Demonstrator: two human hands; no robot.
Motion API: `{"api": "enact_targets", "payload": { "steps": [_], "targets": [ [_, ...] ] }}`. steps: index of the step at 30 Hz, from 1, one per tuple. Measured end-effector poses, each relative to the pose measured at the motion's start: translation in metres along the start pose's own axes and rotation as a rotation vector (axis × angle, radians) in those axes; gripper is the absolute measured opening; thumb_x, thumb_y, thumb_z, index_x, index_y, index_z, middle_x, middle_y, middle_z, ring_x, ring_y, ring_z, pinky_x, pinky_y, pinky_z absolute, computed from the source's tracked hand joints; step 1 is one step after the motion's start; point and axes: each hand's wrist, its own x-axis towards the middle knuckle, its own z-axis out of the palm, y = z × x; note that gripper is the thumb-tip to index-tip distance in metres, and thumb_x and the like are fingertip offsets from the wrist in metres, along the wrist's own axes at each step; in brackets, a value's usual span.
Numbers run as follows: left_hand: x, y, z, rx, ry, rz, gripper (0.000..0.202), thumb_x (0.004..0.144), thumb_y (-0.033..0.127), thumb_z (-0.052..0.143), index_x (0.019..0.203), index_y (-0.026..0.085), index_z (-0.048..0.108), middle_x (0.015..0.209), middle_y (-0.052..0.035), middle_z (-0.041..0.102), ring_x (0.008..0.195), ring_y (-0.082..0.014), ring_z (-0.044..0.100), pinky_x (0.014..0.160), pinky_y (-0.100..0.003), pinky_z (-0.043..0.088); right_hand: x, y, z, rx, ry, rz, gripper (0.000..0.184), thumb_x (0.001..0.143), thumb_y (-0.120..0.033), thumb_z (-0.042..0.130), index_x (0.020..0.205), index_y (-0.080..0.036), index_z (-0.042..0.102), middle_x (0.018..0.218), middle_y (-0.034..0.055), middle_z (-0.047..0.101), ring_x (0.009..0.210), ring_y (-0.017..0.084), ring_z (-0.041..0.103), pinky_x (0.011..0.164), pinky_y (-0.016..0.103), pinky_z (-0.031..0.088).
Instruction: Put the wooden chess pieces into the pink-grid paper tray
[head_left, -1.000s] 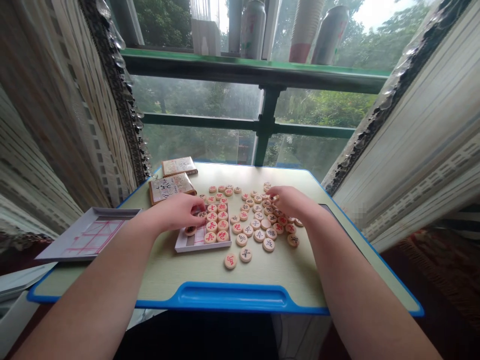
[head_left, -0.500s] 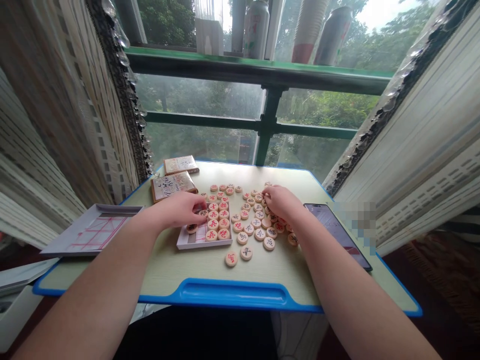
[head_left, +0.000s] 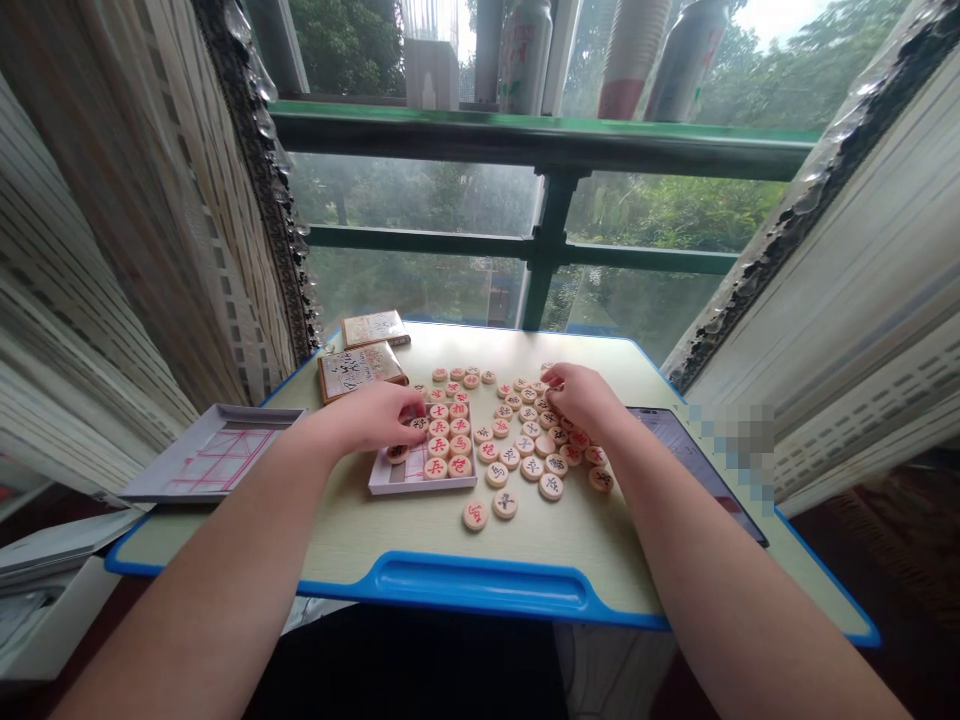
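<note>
Several round wooden chess pieces with red or black characters lie scattered on a small table. A shallow white box holds rows of red-marked pieces. My left hand rests curled over the box's far left corner, its fingertips pinched on a black-marked piece there. My right hand lies over the far right of the loose pile, fingers bent down onto the pieces; what they hold is hidden.
Two small patterned boxes sit at the table's far left. A folded paper board lies off the left edge. A phone lies under my right forearm. Window and curtains stand close behind; cans line the sill.
The view has shifted a little, moving everything right in the frame. My right hand has drawn back toward the far part of the pile. My left hand stays on the box corner.
</note>
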Motion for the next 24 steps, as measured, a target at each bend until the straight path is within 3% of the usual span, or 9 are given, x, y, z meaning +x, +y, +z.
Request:
{"api": "enact_targets", "payload": {
  "steps": [8,16,19,24],
  "targets": [
    [0.001,-0.002,0.001,0.009,0.008,0.001,0.034,0.069,0.049,0.057,0.089,0.023,0.065,0.078,-0.0017,0.065,0.068,-0.0174,0.057,0.056,-0.026,0.035,0.004,0.001,0.001,0.144,0.002,0.036,0.028,0.072,-0.007,0.061,0.098,-0.015,0.070,0.094,0.0074,0.071,0.083,0.016,0.063,0.073,0.023,0.046],
    [0.001,-0.002,0.001,0.010,0.022,0.009,0.037,0.067,0.051,0.057,0.089,0.022,0.066,0.079,-0.0030,0.066,0.068,-0.0178,0.057,0.056,-0.026,0.035,-0.002,-0.004,-0.010,0.375,0.085,0.111,0.022,0.070,-0.013,0.065,0.092,-0.011,0.070,0.092,0.0095,0.071,0.079,0.015,0.064,0.069,0.024,0.049],
    [0.001,-0.002,0.001,0.004,0.026,0.012,0.037,0.067,0.052,0.058,0.088,0.022,0.066,0.078,-0.0030,0.066,0.068,-0.0178,0.057,0.056,-0.026,0.035,-0.009,-0.014,-0.014,0.493,-0.017,0.026,0.022,0.070,-0.014,0.067,0.092,-0.012,0.069,0.089,0.0083,0.072,0.076,0.015,0.065,0.067,0.024,0.050],
    [0.001,-0.001,0.000,0.011,0.018,0.007,0.037,0.068,0.051,0.057,0.089,0.022,0.066,0.079,-0.0029,0.067,0.068,-0.0179,0.057,0.056,-0.026,0.035,-0.022,-0.029,-0.013,0.538,-0.348,-0.144,0.021,0.071,-0.013,0.067,0.092,-0.017,0.069,0.092,0.0056,0.073,0.077,0.013,0.066,0.068,0.023,0.051]
  ]
}}
